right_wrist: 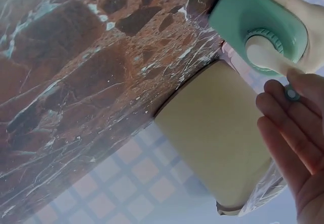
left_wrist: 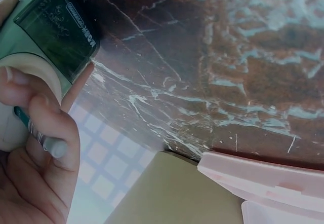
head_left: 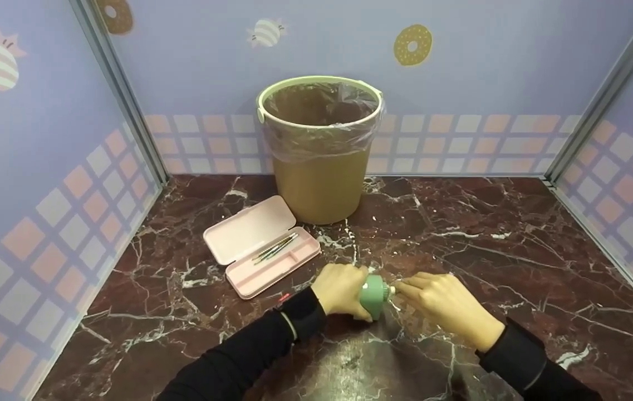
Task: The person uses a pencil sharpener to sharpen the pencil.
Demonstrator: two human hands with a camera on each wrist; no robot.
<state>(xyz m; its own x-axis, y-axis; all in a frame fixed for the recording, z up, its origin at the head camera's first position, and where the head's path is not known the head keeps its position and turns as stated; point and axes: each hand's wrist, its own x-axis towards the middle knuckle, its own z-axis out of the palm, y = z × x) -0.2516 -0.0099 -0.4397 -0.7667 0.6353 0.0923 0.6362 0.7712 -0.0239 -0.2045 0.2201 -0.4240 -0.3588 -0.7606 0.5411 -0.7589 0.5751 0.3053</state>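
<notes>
A green crank pencil sharpener (head_left: pixel 372 298) lies on the dark marbled table. My left hand (head_left: pixel 341 291) grips its body from the left. In the left wrist view the sharpener's dark clear shavings drawer (left_wrist: pixel 58 29) shows, and a pencil (left_wrist: pixel 54 147) pokes out between my curled fingers at the sharpener's cream front. My right hand (head_left: pixel 433 298) pinches the knob (right_wrist: pixel 292 92) of the cream crank handle (right_wrist: pixel 268 54) on the sharpener's other side. Whether the pencil's tip is inside the sharpener is hidden.
An open pink pencil case (head_left: pixel 271 267) with several pencils (head_left: pixel 276 249) lies left of the hands. Behind it stands a tan trash bin (head_left: pixel 322 184) lined with a clear bag. A small red object (head_left: pixel 284 297) lies by the left sleeve. Patterned walls (head_left: pixel 477 83) enclose the table.
</notes>
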